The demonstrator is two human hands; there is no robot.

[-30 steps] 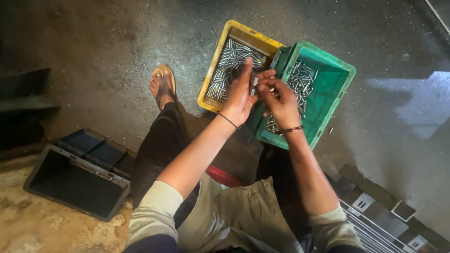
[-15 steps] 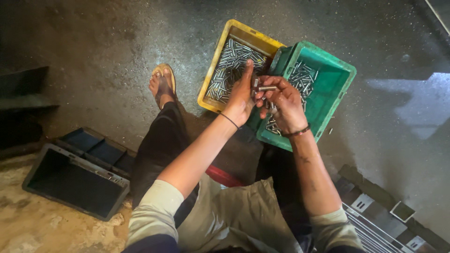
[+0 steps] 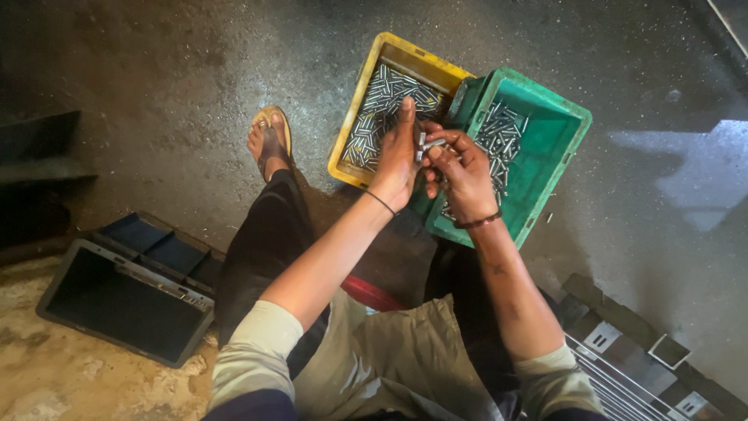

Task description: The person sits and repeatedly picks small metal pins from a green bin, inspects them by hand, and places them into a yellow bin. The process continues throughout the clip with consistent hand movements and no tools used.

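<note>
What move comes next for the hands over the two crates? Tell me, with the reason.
Probably drop the pin into one crate, though which cannot be told. Both hands, left hand and right hand, pinch the pin above the seam between the yellow crate and the green crate, each holding similar pins.

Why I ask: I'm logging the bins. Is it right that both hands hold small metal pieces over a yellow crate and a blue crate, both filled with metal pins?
Not quite: the head view shows the left hand and right hand holding small metal pieces over a yellow crate and a green crate, not blue. Both hold metal pins.
</note>
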